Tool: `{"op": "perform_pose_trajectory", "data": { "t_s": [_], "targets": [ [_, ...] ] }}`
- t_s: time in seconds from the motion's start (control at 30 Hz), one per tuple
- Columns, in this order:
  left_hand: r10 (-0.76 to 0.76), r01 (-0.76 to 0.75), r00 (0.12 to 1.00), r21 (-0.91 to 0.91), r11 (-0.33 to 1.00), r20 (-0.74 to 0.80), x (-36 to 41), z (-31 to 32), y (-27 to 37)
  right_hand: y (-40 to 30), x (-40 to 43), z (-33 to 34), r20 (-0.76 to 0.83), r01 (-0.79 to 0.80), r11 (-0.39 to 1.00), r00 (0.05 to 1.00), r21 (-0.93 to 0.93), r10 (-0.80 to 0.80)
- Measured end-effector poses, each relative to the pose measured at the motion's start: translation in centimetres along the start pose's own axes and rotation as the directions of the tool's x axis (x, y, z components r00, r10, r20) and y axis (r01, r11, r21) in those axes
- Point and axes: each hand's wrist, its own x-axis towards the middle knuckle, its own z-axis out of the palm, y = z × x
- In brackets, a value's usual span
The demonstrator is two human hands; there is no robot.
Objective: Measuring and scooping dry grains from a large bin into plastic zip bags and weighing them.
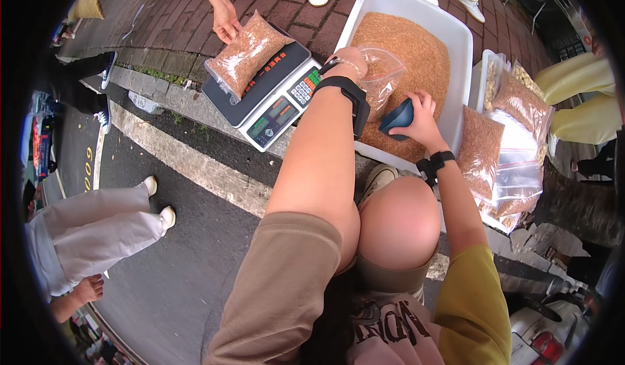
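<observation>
My left hand point(350, 63) grips the upper edge of a clear zip bag point(383, 84) partly filled with brown dried flakes or grains. Just right of the bag, my right hand point(420, 121) holds a dark blue cup or scoop point(398, 118), low over the loose brown heap point(415, 48) in a large white plastic tub point(466, 67). To the left stands a digital weighing scale point(305, 52) with a keypad. On its platform lies a filled clear bag point(249, 50), and another person's hand point(226, 22) touches or nearly touches its upper left side.
Filled bags point(481, 145), flat empty zip bags point(520, 170) and a white container with pale pieces point(489, 79) sit right of the tub. A stone kerb point(166, 70) runs beneath the scale. People stand around, one in pale trousers point(97, 223) on the road at left.
</observation>
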Motion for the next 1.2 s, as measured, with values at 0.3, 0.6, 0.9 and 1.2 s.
{"op": "perform_pose_trajectory", "data": {
  "t_s": [0.3, 0.6, 0.9, 1.2],
  "targets": [
    [0.058, -0.058, 0.998, -0.002, 0.998, -0.028, -0.2, 0.0, 0.3, 2.0, -0.4, 0.6, 0.112, -0.406, 0.891, 0.914, 0.205, 0.39],
    [0.049, -0.05, 0.999, -0.061, 0.997, -0.022, -0.1, 0.1, 0.5, -1.2, -1.5, -5.4, 0.174, -0.004, 0.945, 0.983, -0.327, 0.064],
    [0.028, -0.031, 0.999, -0.123, 0.992, -0.026, 1.2, 0.8, 0.1, 1.4, -3.1, -3.1, 0.219, -0.046, 0.953, 0.969, -0.299, 0.115],
    [0.045, -0.047, 0.999, -0.072, 0.996, -0.023, 1.7, 1.4, -1.1, 0.1, -2.6, 1.8, 0.039, -0.083, 0.995, 0.996, 0.054, 0.081]
  ]
}}
